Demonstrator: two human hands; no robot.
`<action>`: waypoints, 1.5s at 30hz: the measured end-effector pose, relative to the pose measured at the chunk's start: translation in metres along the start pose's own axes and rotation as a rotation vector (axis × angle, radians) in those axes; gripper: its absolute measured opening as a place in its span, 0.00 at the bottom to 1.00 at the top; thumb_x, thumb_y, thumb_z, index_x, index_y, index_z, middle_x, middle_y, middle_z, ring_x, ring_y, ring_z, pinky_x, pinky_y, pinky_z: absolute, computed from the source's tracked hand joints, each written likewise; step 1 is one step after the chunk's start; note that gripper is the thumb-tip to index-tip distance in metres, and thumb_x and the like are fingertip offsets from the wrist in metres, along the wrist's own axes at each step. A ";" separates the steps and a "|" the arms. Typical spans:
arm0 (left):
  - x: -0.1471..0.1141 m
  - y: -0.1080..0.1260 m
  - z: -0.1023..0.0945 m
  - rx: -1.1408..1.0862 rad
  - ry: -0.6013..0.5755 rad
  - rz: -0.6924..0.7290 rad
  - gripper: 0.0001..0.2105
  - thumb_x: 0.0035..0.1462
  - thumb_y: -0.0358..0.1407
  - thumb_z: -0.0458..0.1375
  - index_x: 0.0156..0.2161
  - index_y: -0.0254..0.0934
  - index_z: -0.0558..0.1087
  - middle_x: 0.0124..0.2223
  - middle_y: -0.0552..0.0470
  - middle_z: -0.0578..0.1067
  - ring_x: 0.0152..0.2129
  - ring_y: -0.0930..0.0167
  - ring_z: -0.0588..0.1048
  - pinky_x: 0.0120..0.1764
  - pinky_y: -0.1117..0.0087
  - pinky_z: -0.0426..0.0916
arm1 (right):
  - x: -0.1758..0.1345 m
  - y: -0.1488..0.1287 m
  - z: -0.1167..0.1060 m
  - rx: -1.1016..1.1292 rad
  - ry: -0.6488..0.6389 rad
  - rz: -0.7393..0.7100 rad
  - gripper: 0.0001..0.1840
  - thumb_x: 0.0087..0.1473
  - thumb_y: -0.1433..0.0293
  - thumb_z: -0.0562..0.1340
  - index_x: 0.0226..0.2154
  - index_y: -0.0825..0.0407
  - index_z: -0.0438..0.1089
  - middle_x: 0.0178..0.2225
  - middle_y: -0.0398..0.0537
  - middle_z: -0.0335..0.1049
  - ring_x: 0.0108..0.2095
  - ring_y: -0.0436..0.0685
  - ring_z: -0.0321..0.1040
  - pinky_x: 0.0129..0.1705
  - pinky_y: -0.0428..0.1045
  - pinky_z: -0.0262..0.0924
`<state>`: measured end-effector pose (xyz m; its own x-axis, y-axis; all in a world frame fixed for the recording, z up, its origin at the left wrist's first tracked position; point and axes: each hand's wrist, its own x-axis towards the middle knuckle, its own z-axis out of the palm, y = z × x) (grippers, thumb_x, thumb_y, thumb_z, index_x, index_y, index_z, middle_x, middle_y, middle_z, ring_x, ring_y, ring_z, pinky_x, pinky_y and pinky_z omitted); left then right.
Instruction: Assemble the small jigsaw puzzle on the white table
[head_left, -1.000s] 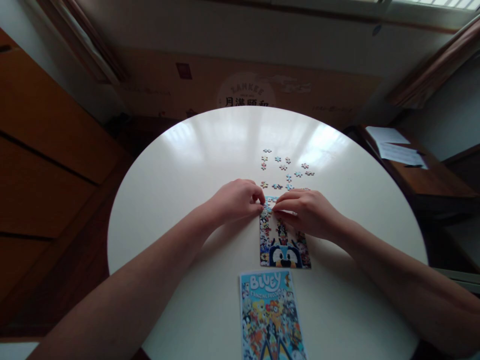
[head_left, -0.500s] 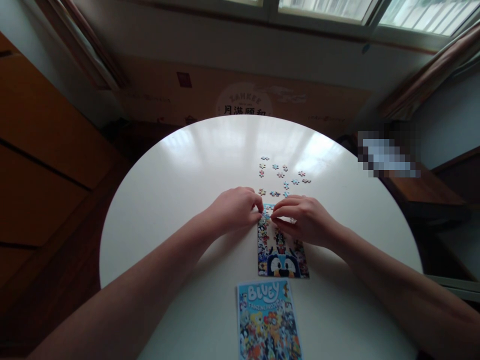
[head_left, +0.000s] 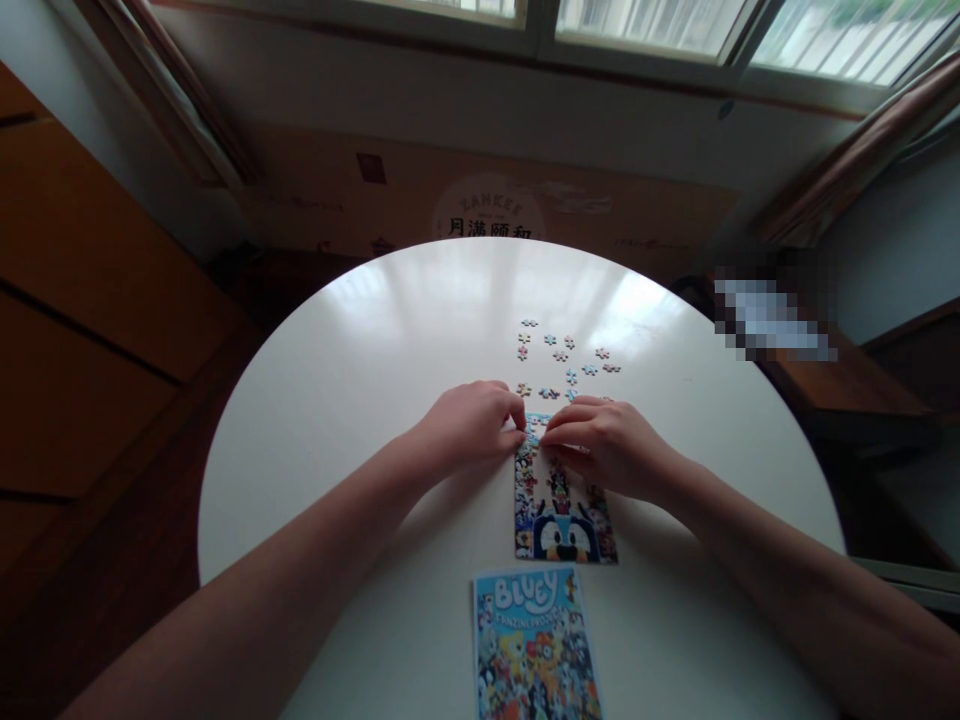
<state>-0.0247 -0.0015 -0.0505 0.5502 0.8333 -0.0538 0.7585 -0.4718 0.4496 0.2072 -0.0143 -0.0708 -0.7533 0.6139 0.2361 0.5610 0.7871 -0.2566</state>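
A partly assembled jigsaw puzzle (head_left: pixel 566 540) lies flat on the white table, with a blue dog's face along its near edge and gaps in its middle. My left hand (head_left: pixel 484 425) is closed at the puzzle's upper left edge, thumb and forefinger curled against its rim. From the right, my right hand (head_left: pixel 600 440) reaches over the upper part, its fingertips pinched at a small light-blue jigsaw piece (head_left: pixel 534 438), mostly hidden. Both sets of fingertips nearly meet there. Beyond the hands lie several loose jigsaw pieces (head_left: pixel 550 340).
A "Bluey" picture sheet (head_left: pixel 536 640) rests below the puzzle, close to me. The round white table (head_left: pixel 315 400) has a curved far edge near a printed cardboard panel (head_left: pixel 300 190). At the right stands a wooden seat (head_left: pixel 847 385) with a blurred-out item on it.
The whole scene sits slightly lower as my view tilts. Both hands stay at the same spot on the puzzle, with the right fingers shifting only slightly.
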 end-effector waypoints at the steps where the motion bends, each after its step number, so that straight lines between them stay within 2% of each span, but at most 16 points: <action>1: 0.000 0.000 0.000 0.002 -0.006 -0.005 0.08 0.56 0.39 0.60 0.36 0.44 0.82 0.41 0.50 0.79 0.33 0.67 0.74 0.34 0.66 0.65 | 0.000 0.000 0.000 -0.008 -0.004 0.005 0.10 0.64 0.68 0.60 0.37 0.45 0.79 0.40 0.42 0.80 0.37 0.53 0.72 0.35 0.49 0.59; 9: -0.001 -0.001 0.001 0.016 0.006 0.008 0.08 0.56 0.39 0.59 0.37 0.43 0.81 0.40 0.49 0.79 0.32 0.68 0.73 0.33 0.67 0.63 | 0.001 -0.004 -0.006 0.001 -0.097 0.097 0.11 0.64 0.66 0.60 0.39 0.44 0.79 0.35 0.45 0.75 0.33 0.52 0.68 0.32 0.49 0.54; 13: 0.001 -0.001 0.006 0.047 0.044 0.022 0.11 0.60 0.43 0.58 0.38 0.41 0.80 0.39 0.48 0.79 0.30 0.69 0.72 0.30 0.68 0.60 | 0.002 -0.007 -0.009 0.048 -0.138 0.149 0.13 0.65 0.66 0.58 0.42 0.46 0.79 0.36 0.47 0.75 0.33 0.52 0.68 0.32 0.50 0.54; 20: 0.007 0.001 0.012 0.050 0.049 -0.050 0.10 0.58 0.44 0.61 0.31 0.39 0.76 0.37 0.50 0.78 0.31 0.69 0.71 0.33 0.67 0.63 | 0.003 -0.008 -0.010 0.102 -0.154 0.170 0.14 0.65 0.65 0.57 0.44 0.46 0.79 0.36 0.48 0.75 0.34 0.53 0.68 0.34 0.50 0.55; 23: 0.006 0.003 0.011 0.049 0.039 -0.079 0.11 0.58 0.44 0.62 0.30 0.39 0.74 0.36 0.50 0.77 0.32 0.67 0.72 0.34 0.66 0.64 | 0.002 -0.004 -0.011 0.168 -0.112 0.159 0.14 0.64 0.67 0.58 0.44 0.47 0.80 0.37 0.47 0.75 0.35 0.53 0.69 0.35 0.50 0.58; 28: 0.006 0.002 0.010 0.031 0.037 -0.069 0.11 0.58 0.44 0.62 0.30 0.39 0.73 0.36 0.50 0.78 0.31 0.68 0.72 0.32 0.67 0.63 | 0.006 0.021 -0.023 0.216 0.141 0.241 0.13 0.63 0.66 0.60 0.42 0.48 0.81 0.37 0.48 0.77 0.34 0.52 0.70 0.37 0.49 0.63; 30: 0.006 0.001 0.010 0.031 0.033 -0.064 0.11 0.58 0.44 0.62 0.30 0.39 0.73 0.36 0.50 0.78 0.30 0.68 0.72 0.30 0.67 0.62 | 0.008 0.035 -0.031 0.162 0.188 0.304 0.13 0.62 0.66 0.61 0.40 0.49 0.82 0.36 0.48 0.77 0.31 0.51 0.69 0.35 0.50 0.63; 37: 0.007 -0.003 0.009 0.035 0.012 -0.042 0.15 0.59 0.47 0.61 0.29 0.38 0.72 0.36 0.49 0.78 0.28 0.70 0.70 0.28 0.68 0.57 | 0.030 0.089 -0.039 0.007 0.118 0.456 0.12 0.56 0.70 0.63 0.37 0.48 0.83 0.36 0.47 0.80 0.32 0.54 0.71 0.37 0.52 0.65; 41: 0.009 -0.008 0.009 -0.002 0.018 -0.047 0.16 0.60 0.47 0.60 0.27 0.37 0.72 0.33 0.49 0.78 0.27 0.70 0.69 0.27 0.69 0.55 | 0.061 0.110 -0.033 -0.024 0.076 0.456 0.13 0.55 0.71 0.63 0.40 0.48 0.83 0.39 0.49 0.80 0.36 0.57 0.73 0.42 0.55 0.66; 45: 0.010 -0.015 0.009 -0.084 0.079 -0.026 0.16 0.61 0.45 0.59 0.26 0.37 0.70 0.29 0.50 0.76 0.24 0.72 0.67 0.27 0.69 0.56 | 0.090 0.120 -0.029 -0.021 0.016 0.439 0.13 0.54 0.72 0.65 0.40 0.48 0.83 0.41 0.50 0.80 0.39 0.58 0.74 0.46 0.55 0.67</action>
<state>-0.0270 0.0110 -0.0661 0.4985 0.8669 0.0026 0.7384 -0.4261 0.5226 0.2165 0.1377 -0.0530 -0.4368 0.8910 0.1238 0.8335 0.4527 -0.3168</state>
